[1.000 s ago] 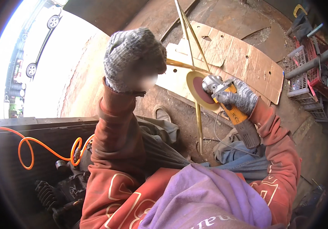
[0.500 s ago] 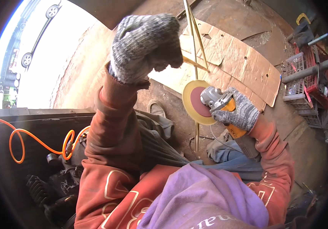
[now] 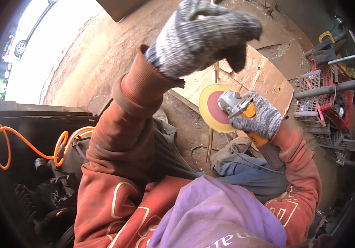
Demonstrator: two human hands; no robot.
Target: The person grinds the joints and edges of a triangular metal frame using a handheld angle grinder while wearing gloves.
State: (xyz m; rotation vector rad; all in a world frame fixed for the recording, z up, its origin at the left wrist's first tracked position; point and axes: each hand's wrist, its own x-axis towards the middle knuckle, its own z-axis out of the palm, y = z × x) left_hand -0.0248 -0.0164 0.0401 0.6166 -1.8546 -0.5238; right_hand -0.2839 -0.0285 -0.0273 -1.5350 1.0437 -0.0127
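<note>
My right hand (image 3: 260, 115), in a grey knitted glove, is closed round the yellow-and-grey body of an angle grinder (image 3: 247, 109). Its large disc (image 3: 207, 108), yellow with a dull red centre, lies over a thin brass-coloured metal bar (image 3: 209, 144); whether they touch I cannot tell. Raised in front of me is my left hand (image 3: 204, 39), also gloved, fingers stretched to the right and thumb apart below them. Nothing shows in its grasp. It covers part of the brass-coloured bar and the cardboard (image 3: 264, 74) behind.
At right, red and grey plastic crates (image 3: 309, 101) stand beside metal pipes (image 3: 330, 87) and a yellow clamp (image 3: 326, 36). An orange coiled hose (image 3: 24, 144) runs over dark machinery at left. The grinder's cord (image 3: 247, 163) crosses my leg. A car (image 3: 22, 47) stands outside.
My left hand has moved right and up, over the brass-coloured bars, and its fingers have straightened. The right hand and grinder stay nearly in place. The view has shifted a little.
</note>
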